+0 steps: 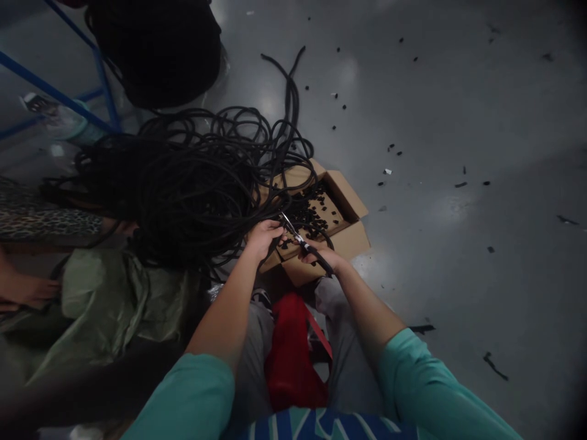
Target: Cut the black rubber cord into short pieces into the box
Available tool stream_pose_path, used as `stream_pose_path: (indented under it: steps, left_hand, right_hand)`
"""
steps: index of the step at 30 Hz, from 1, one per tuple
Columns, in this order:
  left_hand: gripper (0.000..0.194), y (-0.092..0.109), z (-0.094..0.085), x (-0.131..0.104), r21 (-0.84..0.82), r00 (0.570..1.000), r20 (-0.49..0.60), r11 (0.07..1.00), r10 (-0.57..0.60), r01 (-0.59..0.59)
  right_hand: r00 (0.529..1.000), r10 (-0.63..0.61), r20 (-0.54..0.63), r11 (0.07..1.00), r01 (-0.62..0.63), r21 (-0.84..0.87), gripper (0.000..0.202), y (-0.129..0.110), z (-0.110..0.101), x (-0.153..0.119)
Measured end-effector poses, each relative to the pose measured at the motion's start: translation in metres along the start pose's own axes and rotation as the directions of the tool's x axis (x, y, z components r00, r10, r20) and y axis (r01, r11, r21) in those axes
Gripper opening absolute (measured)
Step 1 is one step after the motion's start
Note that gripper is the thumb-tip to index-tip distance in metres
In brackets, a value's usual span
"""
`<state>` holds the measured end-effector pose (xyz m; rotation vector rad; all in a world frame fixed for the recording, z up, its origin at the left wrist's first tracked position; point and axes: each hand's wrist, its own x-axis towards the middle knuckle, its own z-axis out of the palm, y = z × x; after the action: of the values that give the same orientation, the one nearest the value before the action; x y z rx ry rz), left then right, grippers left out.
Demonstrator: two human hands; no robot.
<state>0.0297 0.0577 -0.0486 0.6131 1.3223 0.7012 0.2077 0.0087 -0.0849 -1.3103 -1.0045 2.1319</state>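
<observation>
My right hand (321, 255) is closed around the dark handles of a pair of scissors (300, 240), whose silver blades point up and left. Just left of the blades, my left hand (265, 238) pinches black cord (277, 239). Both hands are over an open cardboard box (351, 241). Inside the box lie many small black cut pieces (316, 214). A large tangled heap of black cord (183, 183) spreads to the left and drapes over the box's left edge. Whether the blades touch the cord is too small to tell.
A big black bag or bundle (156, 49) stands beyond the cord, beside a blue metal frame (59, 85) and a clear bottle (68, 122). At left, another person's hand (32, 290) is near green sheeting (110, 299). Black scraps (391, 147) dot the grey floor.
</observation>
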Motion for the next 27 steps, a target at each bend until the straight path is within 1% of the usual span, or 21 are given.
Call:
stream_pose_path:
  steps: [4,10,13,17,22,27]
  left_hand:
    - [0.027,-0.003,-0.002,0.002,0.042,0.999,0.025,0.999,0.026,-0.027]
    - [0.016,-0.008,-0.001,0.005,0.172,0.999,-0.011,0.984,0.047,-0.045]
    - [0.015,-0.007,0.0,0.005,0.228,0.998,-0.007,0.972,0.056,-0.053]
    - [0.015,-0.006,0.003,0.003,0.288,0.999,-0.003,0.956,0.052,-0.05]
    - [0.013,-0.007,0.003,0.003,0.299,0.997,-0.009,0.952,0.073,-0.067]
    - [0.011,-0.005,0.002,0.002,0.299,0.997,-0.048,0.953,0.066,-0.049]
  right_hand:
    - [1.0,0.01,0.027,1.0,-0.01,-0.022,0.057,0.001,0.0,0.001]
    - [1.0,0.016,0.024,0.999,-0.015,-0.032,0.057,0.003,0.001,0.003]
    - [1.0,0.006,0.002,0.999,-0.005,-0.036,0.056,0.002,0.001,0.002]
    - [1.0,0.021,-0.006,0.999,-0.021,-0.048,0.057,0.0,0.002,0.001]
    - [0.998,-0.003,-0.061,0.999,0.001,-0.036,0.051,0.002,0.007,0.003]
    - [0.996,0.035,-0.083,0.999,-0.038,-0.035,0.046,0.001,0.013,0.002]
